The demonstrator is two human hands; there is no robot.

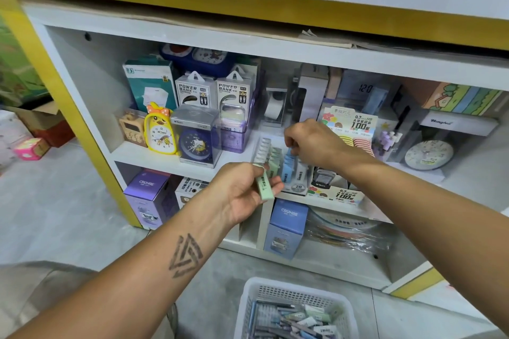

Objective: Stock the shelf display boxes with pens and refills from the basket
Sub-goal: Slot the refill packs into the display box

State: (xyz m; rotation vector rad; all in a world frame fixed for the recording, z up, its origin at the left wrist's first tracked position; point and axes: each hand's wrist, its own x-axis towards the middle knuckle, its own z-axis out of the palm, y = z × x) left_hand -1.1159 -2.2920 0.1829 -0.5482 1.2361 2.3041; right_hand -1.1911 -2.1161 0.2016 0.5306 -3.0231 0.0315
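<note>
while your left hand point(242, 192) gripped a pale green refill case point(265, 184) between thumb and curled fingers, just in front of the shelf edge, your right hand point(311, 143) reached further in over the display box point(278, 165) on the middle shelf point(154, 157). the right fingers were curled down and seemed to pinch the top of a blue refill case point(289, 158) standing in the box, though the fingertips themselves were partly hidden behind the knuckles. the display box held upright rows of cases: white ones point(262, 150) on the left, green ones point(275, 159) in the middle, blue ones on the right, with a grey case marked 2b point(298, 177) at the front. just beside it on the right stood a second printed box marked 0.7 and 100 point(337, 192).

the white basket point(275, 287) sat on the floor below your arms, near the bottom of the view, with a loose pile of pens and refill cases point(292, 322) in it, well apart from both hands.

on the same shelf, to the left of the display box, stood a yellow duck clock point(160, 132), a blue alarm clock in a clear case point(197, 140) and two power bank packs point(195, 89) behind them. a round white clock point(428, 154) stood at the far right. purple and blue cruhre boxes point(286, 228) stood on the lower shelf.
</note>
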